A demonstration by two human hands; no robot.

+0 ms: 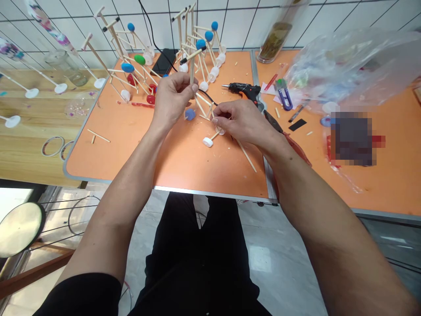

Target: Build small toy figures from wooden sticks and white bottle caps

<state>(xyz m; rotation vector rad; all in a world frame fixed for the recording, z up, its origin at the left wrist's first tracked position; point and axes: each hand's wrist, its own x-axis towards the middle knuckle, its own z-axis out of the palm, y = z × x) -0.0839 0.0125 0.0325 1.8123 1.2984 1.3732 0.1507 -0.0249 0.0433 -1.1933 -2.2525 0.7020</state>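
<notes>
On your left, the row of stick models point(123, 66) stands close behind your left hand point(173, 97), so a careless swing of the wrist could topple one. That hand pinches the upright of the stick frame point(192, 73) between thumb and bent fingers, with the frame just above the middle of the orange table point(131, 151); too hard a squeeze or a twist there may work the thin joints loose. The violet wheel point(190, 114) sits low beside those fingers and could be knocked askew. Your right hand point(241, 120) pinches the frame's lower end; pressing sideways would probably skew that joint, or tip the white wheel point(207, 142) and its short axle out of line. The black cord point(205, 94) runs close behind your work and might snag, dragging the glue gun point(243, 90), whose heat you cannot judge by looking. A loose stick point(247, 157) under your right wrist could roll if brushed. As for what is hidden: your left fingers cover the frame's middle, so whether the violet wheel is fixed to it is unclear; your right fingertips mask exactly which stick they grip and part of a clear cap point(220, 131); your right forearm overlaps the red-handled pliers point(297, 149); and farther right a pixelated patch point(353, 138) conceals whatever lies there.
</notes>
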